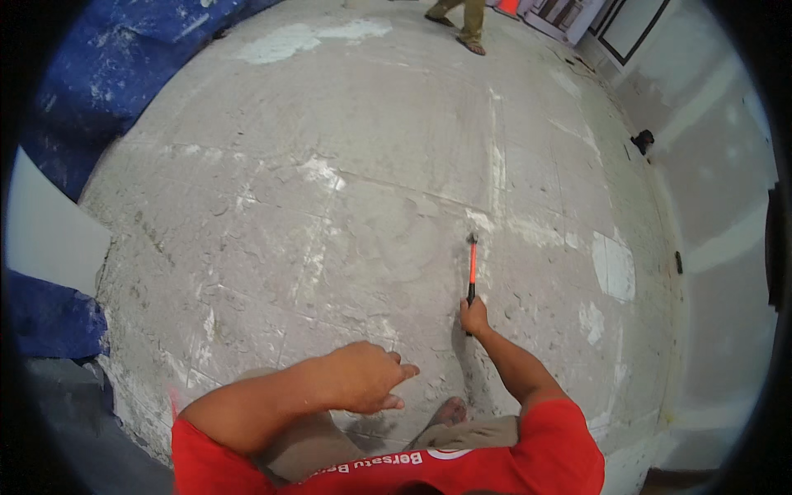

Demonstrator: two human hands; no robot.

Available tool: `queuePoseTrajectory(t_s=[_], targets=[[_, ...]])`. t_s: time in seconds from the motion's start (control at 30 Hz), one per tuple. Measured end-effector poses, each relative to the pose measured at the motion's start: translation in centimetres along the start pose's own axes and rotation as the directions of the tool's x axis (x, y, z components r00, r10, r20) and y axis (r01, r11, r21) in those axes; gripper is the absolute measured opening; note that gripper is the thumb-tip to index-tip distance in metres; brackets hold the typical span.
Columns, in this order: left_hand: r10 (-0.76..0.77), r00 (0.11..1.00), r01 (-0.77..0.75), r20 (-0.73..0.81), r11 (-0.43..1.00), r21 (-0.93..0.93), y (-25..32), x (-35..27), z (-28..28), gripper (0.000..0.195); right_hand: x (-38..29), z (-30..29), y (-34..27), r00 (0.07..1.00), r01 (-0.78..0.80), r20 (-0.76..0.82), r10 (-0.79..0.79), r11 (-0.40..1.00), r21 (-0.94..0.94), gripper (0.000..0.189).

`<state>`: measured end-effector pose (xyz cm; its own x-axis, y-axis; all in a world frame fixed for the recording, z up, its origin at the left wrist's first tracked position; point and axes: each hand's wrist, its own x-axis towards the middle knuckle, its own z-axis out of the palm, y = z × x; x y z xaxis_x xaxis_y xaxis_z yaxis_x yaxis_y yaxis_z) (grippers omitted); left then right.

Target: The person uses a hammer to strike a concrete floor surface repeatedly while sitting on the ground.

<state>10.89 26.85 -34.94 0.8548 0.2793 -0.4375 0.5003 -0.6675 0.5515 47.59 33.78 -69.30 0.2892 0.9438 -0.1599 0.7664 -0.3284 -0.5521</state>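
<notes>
My right hand (pixel 474 317) grips the black handle end of a hammer (pixel 473 263) with an orange-red shaft. Its small dark head points away from me, over or on the rough grey floor (pixel 396 247), beside a whitish patch; whether it touches the floor I cannot tell. My left hand (pixel 371 377) hangs in front of my bent knee with nothing in it, the thumb and fingers partly spread. Below it, between my legs, one of my feet (pixel 455 410) rests on the floor. Fine joint lines and pale scraped strips cross the floor around the hammer.
A blue tarpaulin (pixel 124 68) and a white panel (pixel 52 229) lie along the left. A grey wall (pixel 711 185) rises on the right, with a dark object (pixel 643 141) at its foot. Another person's legs (pixel 473 25) stand at the far side, near an orange item (pixel 508 7).
</notes>
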Motion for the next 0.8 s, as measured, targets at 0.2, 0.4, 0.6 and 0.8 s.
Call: queuePoseTrajectory(t_s=[0.2,0.4,0.6,0.8], targets=[[0.022,1.000,-0.022,0.006,0.999,-0.032,0.1,-0.3,0.5,0.059,-0.2,-8.5,-9.2,0.969,0.232,-0.132,-0.207,0.948,0.220,0.038],[-0.002,1.000,0.003,0.029,0.999,-0.052,0.2,0.4,0.3,0.060,-0.9,-27.6,-28.1,0.492,0.796,-0.673,-0.552,0.599,0.090,0.026],[-0.052,0.998,0.054,0.028,0.996,-0.078,-1.1,0.0,1.0,0.060,-1.7,-31.4,-35.0,0.130,0.984,-0.896,-0.425,0.163,0.066,0.019],[-0.002,1.000,0.002,-0.006,0.998,-0.062,-0.1,0.3,0.5,0.060,-1.3,-4.2,-3.0,0.995,0.096,-0.022,-0.101,0.982,-0.162,0.038]])
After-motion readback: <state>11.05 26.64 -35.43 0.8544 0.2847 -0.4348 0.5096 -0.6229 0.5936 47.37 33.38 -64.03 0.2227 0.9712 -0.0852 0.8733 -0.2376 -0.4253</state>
